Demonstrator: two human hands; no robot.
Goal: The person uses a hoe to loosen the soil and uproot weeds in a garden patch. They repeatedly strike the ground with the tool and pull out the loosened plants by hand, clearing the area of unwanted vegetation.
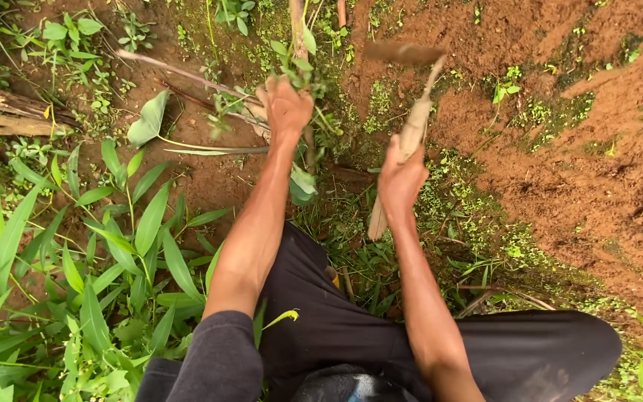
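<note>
While I crouch over red soil, my left hand (284, 108) grips a leafy weed clump (299, 71) taut by its stems, so my right hand (400, 175), closed around the wooden-handled hoe (411, 130), keeps its blade raised beside it

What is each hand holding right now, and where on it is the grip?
The left hand grips a leafy plant stem partway up its stalk. The right hand holds a wooden-handled digging tool around the middle of its handle, blade end raised.
</note>
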